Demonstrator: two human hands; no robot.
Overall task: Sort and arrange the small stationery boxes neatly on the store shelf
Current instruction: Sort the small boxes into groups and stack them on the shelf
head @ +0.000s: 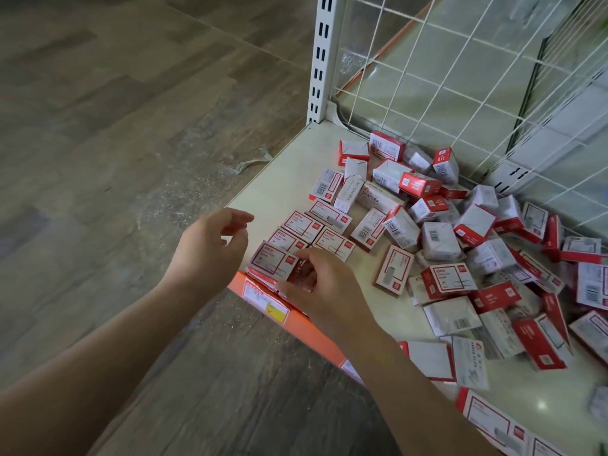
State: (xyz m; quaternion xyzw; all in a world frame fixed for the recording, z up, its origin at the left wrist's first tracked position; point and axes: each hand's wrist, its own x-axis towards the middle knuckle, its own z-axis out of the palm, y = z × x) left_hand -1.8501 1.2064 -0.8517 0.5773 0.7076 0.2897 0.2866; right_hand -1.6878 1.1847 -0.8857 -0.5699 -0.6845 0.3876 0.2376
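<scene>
Box (274,260), red-and-white, at front-left corner of shelf (289,166), above orange edge strip (316,327). Right hand (316,284) pinches its right end; left hand (210,248) loosely curled, holding nothing. Advice: seat flush against laid row (312,232), labels up, edges square.

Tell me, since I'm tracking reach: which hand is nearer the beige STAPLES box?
Right. The right hand grips a red and white box at the shelf's front edge, below-left of the STAPLES box. The left hand hovers farther left, off the shelf corner.
</scene>
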